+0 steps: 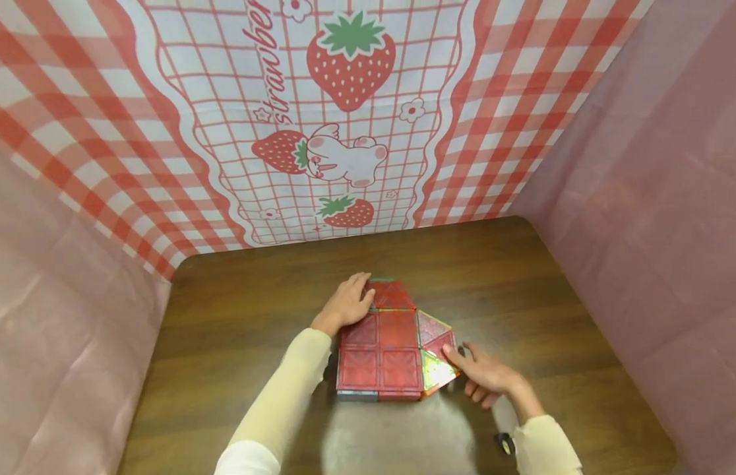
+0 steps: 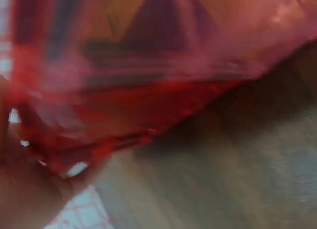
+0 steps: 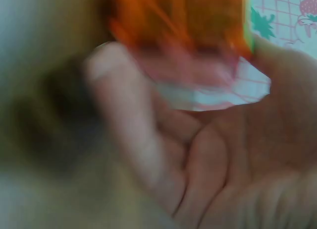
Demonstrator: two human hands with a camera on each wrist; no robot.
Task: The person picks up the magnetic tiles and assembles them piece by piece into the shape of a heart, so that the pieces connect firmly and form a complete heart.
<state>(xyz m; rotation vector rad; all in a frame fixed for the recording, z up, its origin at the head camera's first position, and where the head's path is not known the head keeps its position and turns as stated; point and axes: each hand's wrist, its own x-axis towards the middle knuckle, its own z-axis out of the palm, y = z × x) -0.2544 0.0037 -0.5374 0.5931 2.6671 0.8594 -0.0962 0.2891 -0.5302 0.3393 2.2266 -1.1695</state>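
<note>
A structure of translucent red magnetic tiles (image 1: 399,368) lies between the two hands in the head view. Square tiles make up its middle, and triangular ones stick out at the right, one of them a shiny yellow-green tile (image 1: 437,373). My left hand (image 1: 348,302) holds the structure at its far left corner, thumb over the top. At the right corner my right hand (image 1: 489,373) grips the tiles, thumb above and the other fingers curled lower down. An orange tile (image 3: 183,21) shows between thumb and fingers in the right wrist view. The left wrist view is blurred, with red tile walls (image 2: 143,112) filling much of it.
The structure is on a brown wooden table (image 1: 237,316). A strawberry-print checked cloth (image 1: 344,152) hangs behind, and pink cloth (image 1: 629,198) stands at both sides. A small black round thing (image 1: 506,443) is by the right wrist.
</note>
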